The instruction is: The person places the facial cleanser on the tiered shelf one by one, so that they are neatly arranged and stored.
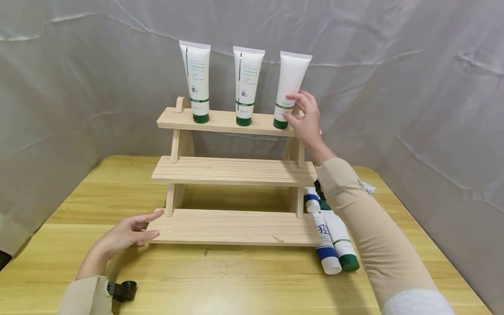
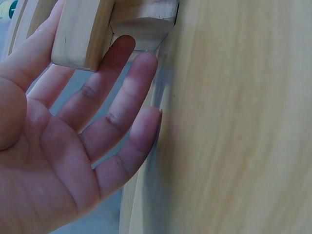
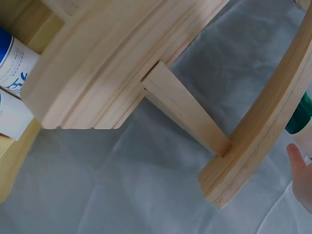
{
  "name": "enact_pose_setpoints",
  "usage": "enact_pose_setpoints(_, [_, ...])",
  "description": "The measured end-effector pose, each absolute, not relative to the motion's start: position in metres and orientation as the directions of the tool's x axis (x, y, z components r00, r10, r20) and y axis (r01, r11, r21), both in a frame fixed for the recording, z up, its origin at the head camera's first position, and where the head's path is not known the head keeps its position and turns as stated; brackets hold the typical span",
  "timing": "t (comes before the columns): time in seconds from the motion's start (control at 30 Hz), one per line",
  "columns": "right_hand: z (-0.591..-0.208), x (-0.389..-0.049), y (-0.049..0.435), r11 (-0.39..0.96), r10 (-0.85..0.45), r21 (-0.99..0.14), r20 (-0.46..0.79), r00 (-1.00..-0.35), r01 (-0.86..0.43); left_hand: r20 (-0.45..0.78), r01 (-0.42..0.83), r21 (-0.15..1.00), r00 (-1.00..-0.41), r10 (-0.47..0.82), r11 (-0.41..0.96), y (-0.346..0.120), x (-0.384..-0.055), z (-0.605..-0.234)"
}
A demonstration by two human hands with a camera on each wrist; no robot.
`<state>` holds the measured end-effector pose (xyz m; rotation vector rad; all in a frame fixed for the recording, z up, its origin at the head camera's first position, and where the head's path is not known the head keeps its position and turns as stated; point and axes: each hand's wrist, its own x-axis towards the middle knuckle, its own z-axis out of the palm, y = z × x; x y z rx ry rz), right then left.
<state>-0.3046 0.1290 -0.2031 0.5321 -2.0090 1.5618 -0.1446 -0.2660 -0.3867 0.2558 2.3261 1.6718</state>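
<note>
The right hand point(image 1: 307, 118) is up high, pinching; the left hand point(image 1: 124, 234) is low, its fingers apart.

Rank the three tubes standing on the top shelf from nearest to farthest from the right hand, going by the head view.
1. Right tube: at the right hand's fingertips, near the right end of the top shelf.
2. Middle tube: next one to the left.
3. Left tube: near the shelf's left end.
</note>
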Motion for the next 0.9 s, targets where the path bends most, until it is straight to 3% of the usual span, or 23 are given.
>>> enact_pose_setpoints(0.37, [-0.212, -0.300, 0.146, 0.294, 0.081, -0.725, 0.669, -0.739, -0.623, -0.114, -0.014, 0.946, -0.949, 0.294, 0.323, -0.265, -0.144, -0.385])
enact_pose_setpoints(0.67, [-0.219, -0.294, 0.163, 0.194, 0.121, -0.737, 0.672, -0.730, -0.647, -0.121, -0.020, 0.948, -0.946, 0.300, 0.317, -0.265, -0.144, -0.386])
enact_pose_setpoints(0.9, [-0.227, -0.279, 0.176, 0.252, 0.110, -0.757, 0.641, -0.759, -0.603, -0.118, -0.016, 0.946, -0.948, 0.296, 0.325, -0.265, -0.143, -0.387])
